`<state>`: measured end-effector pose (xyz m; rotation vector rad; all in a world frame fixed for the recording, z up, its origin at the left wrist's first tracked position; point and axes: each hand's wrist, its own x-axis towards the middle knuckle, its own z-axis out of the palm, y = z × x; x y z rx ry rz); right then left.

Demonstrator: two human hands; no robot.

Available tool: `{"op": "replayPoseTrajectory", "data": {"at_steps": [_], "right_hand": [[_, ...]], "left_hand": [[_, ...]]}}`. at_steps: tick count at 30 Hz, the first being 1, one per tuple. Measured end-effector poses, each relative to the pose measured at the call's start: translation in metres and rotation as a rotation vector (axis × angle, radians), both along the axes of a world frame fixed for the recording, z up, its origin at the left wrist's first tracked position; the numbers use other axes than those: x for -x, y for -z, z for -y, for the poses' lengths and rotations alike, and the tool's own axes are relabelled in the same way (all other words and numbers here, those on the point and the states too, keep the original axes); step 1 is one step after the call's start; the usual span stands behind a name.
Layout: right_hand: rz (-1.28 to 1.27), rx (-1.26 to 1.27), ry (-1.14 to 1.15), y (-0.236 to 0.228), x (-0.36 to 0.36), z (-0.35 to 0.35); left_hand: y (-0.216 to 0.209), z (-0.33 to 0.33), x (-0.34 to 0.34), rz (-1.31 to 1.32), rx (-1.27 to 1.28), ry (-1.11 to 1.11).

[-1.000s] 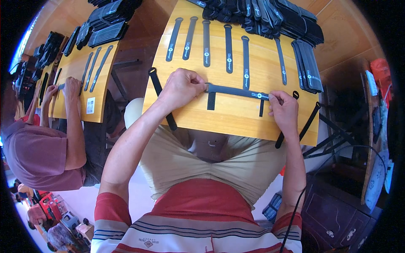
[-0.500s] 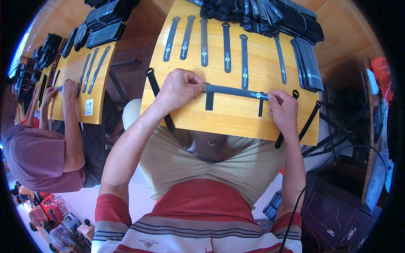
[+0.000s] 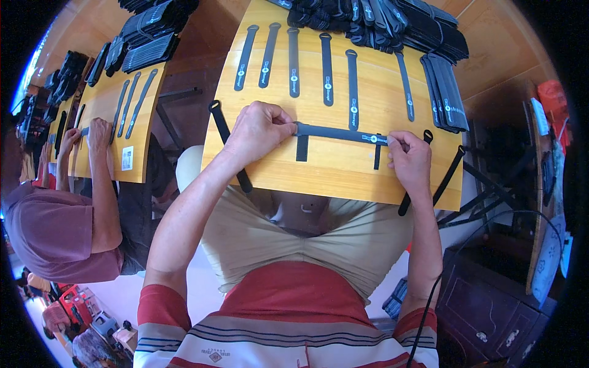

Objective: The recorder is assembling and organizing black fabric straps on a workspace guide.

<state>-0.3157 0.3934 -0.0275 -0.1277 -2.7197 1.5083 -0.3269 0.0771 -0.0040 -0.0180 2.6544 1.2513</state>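
Observation:
A long black strap point(image 3: 337, 133) lies crosswise on a yellow wooden board point(image 3: 343, 168) over my lap. My left hand point(image 3: 261, 132) pinches the strap's left end. My right hand point(image 3: 410, 161) pinches its right end, near a small label. Two short black pieces point(image 3: 302, 148) run down from under the strap. Several more straps point(image 3: 325, 61) lie side by side further up the board. Loose straps hang over the board's left edge point(image 3: 228, 144) and right corner point(image 3: 438, 178).
Stacks of black straps point(image 3: 392, 21) fill the board's far edge. At the left, another person in a mauve shirt point(image 3: 55, 233) works with both hands on a second yellow board point(image 3: 132, 132) holding straps. A dark wooden cabinet point(image 3: 491, 300) stands at lower right.
Both hands stay pinched on the strap's ends with hardly any movement. The view has shifted slightly.

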Motion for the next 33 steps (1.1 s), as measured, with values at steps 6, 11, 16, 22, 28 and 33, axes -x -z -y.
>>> {"op": "replayPoseTrajectory", "data": {"at_steps": [6, 11, 16, 22, 28, 33], "right_hand": [[-0.018, 0.009, -0.007, 0.002, 0.0, -0.001], [-0.045, -0.013, -0.017, 0.004, 0.0, -0.002], [-0.017, -0.028, 0.018, 0.005, -0.001, -0.002], [-0.012, -0.016, 0.043, 0.008, 0.0, -0.001], [-0.09, -0.063, 0.023, 0.013, 0.001, -0.003], [-0.104, -0.093, 0.006, 0.012, 0.001, -0.003]], "left_hand": [[0.0, -0.001, -0.001, -0.043, 0.031, 0.008], [-0.002, -0.003, -0.001, -0.038, 0.061, 0.004], [-0.003, -0.004, -0.001, -0.047, 0.072, 0.007], [0.001, -0.002, -0.001, -0.11, 0.08, 0.018], [-0.007, -0.005, 0.001, 0.001, 0.088, -0.002], [-0.008, -0.006, 0.001, 0.072, 0.074, -0.016]]}}
